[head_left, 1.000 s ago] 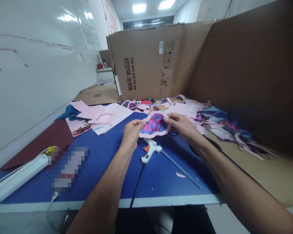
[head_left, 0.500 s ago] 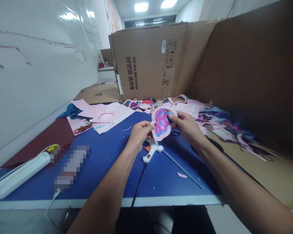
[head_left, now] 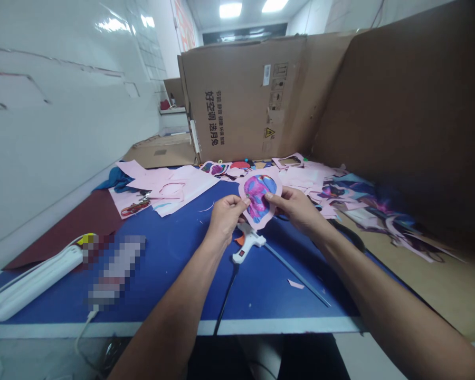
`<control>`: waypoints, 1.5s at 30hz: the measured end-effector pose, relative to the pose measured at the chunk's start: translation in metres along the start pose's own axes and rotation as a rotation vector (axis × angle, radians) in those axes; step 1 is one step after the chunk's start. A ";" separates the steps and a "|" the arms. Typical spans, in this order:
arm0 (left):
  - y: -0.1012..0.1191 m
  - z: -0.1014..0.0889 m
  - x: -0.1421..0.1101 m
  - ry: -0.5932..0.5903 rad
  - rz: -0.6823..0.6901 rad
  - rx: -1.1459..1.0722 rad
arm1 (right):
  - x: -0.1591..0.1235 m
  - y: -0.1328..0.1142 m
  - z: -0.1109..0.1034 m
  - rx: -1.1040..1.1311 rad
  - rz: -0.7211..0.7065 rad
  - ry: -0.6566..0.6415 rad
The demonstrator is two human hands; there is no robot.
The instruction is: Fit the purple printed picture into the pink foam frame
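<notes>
Box [head_left: 245, 100] reading 好空调 up back – cutout [head_left: 258, 196] pinched between left hand [head_left: 225, 217] and right hand [head_left: 295, 207], turned upright since a second ago, above glue gun [head_left: 248, 244].

Blue table [head_left: 174, 253] under glue gun [head_left: 248, 245], paper scraps [head_left: 174, 187]

Both bare forearms reach forward from the lower edge of the view and converge at the middle. The left hand [head_left: 225, 215] is curled, thumb and forefinger pinched together at its upper right. The right hand [head_left: 296, 208] mirrors it, fingertips [head_left: 269, 196] pinched toward the left hand, wrist slightly bent.
</notes>
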State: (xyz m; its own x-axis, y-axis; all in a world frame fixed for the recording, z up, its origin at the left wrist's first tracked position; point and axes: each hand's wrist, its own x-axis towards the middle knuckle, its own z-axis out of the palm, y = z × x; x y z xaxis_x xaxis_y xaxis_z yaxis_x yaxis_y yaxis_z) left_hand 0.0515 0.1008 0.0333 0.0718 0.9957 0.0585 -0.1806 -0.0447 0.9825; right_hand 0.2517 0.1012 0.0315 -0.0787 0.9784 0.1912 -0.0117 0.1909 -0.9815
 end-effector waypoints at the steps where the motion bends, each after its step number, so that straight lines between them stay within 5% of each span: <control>1: 0.000 0.000 0.000 -0.008 -0.005 -0.005 | -0.001 -0.001 0.001 -0.006 0.020 -0.003; 10: 0.000 -0.003 0.001 0.006 0.008 -0.004 | -0.003 -0.004 0.002 -0.013 0.045 -0.010; 17: 0.005 -0.001 -0.003 -0.147 -0.067 0.077 | -0.001 -0.007 -0.004 -0.007 0.008 0.160; 29: 0.002 -0.004 0.002 0.029 0.062 0.034 | 0.000 -0.001 -0.003 -0.053 0.002 -0.005; 39: 0.005 -0.004 0.003 0.062 -0.006 -0.009 | -0.001 -0.006 -0.003 -0.066 -0.019 0.039; 45: 0.008 -0.001 -0.001 0.002 -0.066 0.044 | 0.004 0.000 -0.006 -0.009 -0.077 0.179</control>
State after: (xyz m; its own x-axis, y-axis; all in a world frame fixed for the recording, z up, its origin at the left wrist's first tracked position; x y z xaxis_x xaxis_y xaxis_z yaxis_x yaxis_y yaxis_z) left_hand 0.0490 0.0999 0.0406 0.0800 0.9968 -0.0073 -0.1321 0.0178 0.9911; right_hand 0.2578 0.1053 0.0324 0.1009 0.9592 0.2640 -0.0016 0.2655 -0.9641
